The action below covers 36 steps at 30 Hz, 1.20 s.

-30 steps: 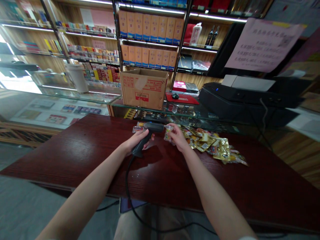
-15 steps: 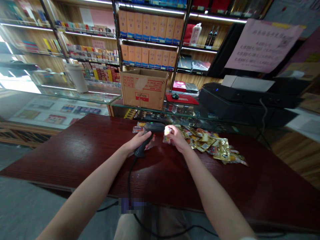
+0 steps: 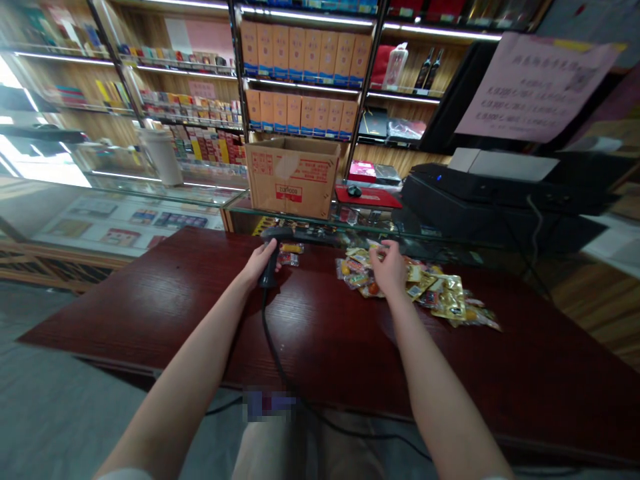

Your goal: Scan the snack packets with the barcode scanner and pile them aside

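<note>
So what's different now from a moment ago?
The right hand has moved right, away from the barcode scanner, to the pile of foil snack packets; the small packet it held no longer shows in its grip. The left hand has drawn the scanner left, still gripping it. The cardboard box stayed put.

Glossy wooden counter (image 3: 320, 333), matt black plastic scanner (image 3: 271, 270), shiny foil packets (image 3: 447, 298).

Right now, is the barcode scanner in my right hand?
No, your left hand grips the barcode scanner; your right hand is over snack packets.
</note>
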Tool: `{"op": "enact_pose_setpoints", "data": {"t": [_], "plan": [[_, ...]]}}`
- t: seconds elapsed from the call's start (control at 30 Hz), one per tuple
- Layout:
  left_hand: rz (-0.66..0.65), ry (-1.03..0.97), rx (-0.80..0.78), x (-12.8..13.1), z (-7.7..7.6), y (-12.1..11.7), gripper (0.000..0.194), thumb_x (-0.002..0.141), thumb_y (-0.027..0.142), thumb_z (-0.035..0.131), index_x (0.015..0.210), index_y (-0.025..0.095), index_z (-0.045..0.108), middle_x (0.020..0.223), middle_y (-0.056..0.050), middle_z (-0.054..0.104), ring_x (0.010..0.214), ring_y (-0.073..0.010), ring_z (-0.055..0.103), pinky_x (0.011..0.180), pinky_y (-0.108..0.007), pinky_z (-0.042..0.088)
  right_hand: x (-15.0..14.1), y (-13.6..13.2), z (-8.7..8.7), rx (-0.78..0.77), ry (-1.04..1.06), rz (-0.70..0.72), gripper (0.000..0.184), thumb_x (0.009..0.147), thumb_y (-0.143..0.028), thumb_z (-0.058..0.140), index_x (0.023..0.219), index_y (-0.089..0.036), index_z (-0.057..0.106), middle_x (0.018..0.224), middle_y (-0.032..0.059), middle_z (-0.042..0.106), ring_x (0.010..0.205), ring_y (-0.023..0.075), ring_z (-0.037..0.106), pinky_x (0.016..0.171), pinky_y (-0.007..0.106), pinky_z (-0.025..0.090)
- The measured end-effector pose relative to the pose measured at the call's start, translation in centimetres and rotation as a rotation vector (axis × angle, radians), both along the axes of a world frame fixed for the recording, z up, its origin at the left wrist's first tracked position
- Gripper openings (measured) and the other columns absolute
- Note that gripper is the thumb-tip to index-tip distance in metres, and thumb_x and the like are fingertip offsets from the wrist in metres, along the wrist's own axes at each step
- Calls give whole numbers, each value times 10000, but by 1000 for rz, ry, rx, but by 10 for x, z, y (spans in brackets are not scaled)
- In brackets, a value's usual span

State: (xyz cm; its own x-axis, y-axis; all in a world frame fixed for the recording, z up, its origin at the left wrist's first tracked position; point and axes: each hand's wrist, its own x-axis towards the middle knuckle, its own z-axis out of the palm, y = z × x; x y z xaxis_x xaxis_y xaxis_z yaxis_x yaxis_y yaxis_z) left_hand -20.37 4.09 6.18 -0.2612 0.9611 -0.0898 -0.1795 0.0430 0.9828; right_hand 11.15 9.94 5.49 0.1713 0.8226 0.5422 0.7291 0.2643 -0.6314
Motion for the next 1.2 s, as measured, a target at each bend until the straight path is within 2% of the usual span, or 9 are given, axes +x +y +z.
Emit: {"op": "enact_pose_setpoints", "data": {"t": [0.13, 0.27, 0.4, 0.53, 0.63, 0.87, 0.97, 1.07, 1.2], "plan": [[-6, 3, -125, -7, -4, 7, 396, 890, 513, 629, 927, 120, 604, 538, -15, 596, 400, -125, 571, 413, -206, 478, 14, 0, -3, -58, -241, -265, 314, 885, -323, 490, 1117, -150, 613, 1078, 197, 647, 1056, 339, 539, 942, 519, 343], [-56, 21, -245, -6, -4, 8, 354, 920, 470, 594, 902, 117, 617, 544, -32, 605, 410, -134, 565, 408, -216, 478, 16, 1, -5, 76, -247, -330, 446, 864, -264, 479, 1281, -117, 534, 1317, 242, 517, 1166, 367, 468, 953, 530, 322], [-177, 43, -254, -2, -2, 1, 361, 882, 493, 639, 883, 133, 623, 594, -51, 641, 446, -145, 587, 420, -226, 489, -9, -9, -1, 154, -325, -53, 386, 898, -237, 435, 1257, -159, 554, 1296, 178, 556, 1198, 321, 471, 1010, 474, 305], [-336, 77, -289, 4, 2, -10, 401, 900, 513, 601, 904, 115, 652, 604, -72, 656, 460, -151, 596, 412, -222, 484, -49, -27, -11, 20, -454, 387, 343, 950, -229, 401, 1206, -214, 628, 1215, 109, 644, 1166, 260, 529, 1088, 459, 247], [-386, 69, -285, 5, 5, -13, 409, 929, 495, 561, 915, 103, 677, 665, -90, 686, 472, -142, 596, 426, -226, 496, -69, -37, -23, -107, -554, 589, 415, 996, -338, 401, 1377, -274, 553, 1275, 96, 625, 1196, 269, 524, 1094, 507, 246], [-181, -92, -210, -6, 9, -8, 387, 889, 492, 631, 894, 107, 668, 804, -96, 716, 473, -111, 584, 428, -218, 501, -79, -44, -29, -171, -640, 587, 426, 998, -497, 410, 1291, -288, 638, 1392, 107, 544, 1281, 288, 467, 1116, 542, 251], [-201, -99, -208, -7, 11, -8, 406, 895, 500, 619, 914, 99, 678, 851, -114, 730, 470, -107, 581, 423, -220, 505, -82, -46, -27, -148, -611, 655, 514, 1008, -457, 392, 1490, -284, 429, 1561, 96, 405, 1406, 278, 354, 1164, 547, 190], [-203, -68, -194, -5, 11, -9, 413, 900, 497, 615, 922, 90, 683, 879, -130, 737, 477, -105, 587, 419, -214, 505, -86, -49, -25, -191, -629, 714, 572, 1020, -436, 359, 1568, -296, 270, 1536, 84, 452, 1394, 282, 365, 1171, 597, 122], [-131, -85, -177, -4, 9, -6, 395, 910, 489, 606, 911, 97, 657, 837, -114, 734, 450, -94, 569, 406, -206, 498, -84, -50, -24, -197, -697, 620, 509, 1004, -490, 389, 1448, -270, 504, 1342, 131, 592, 1240, 326, 471, 1114, 599, 224]]}}
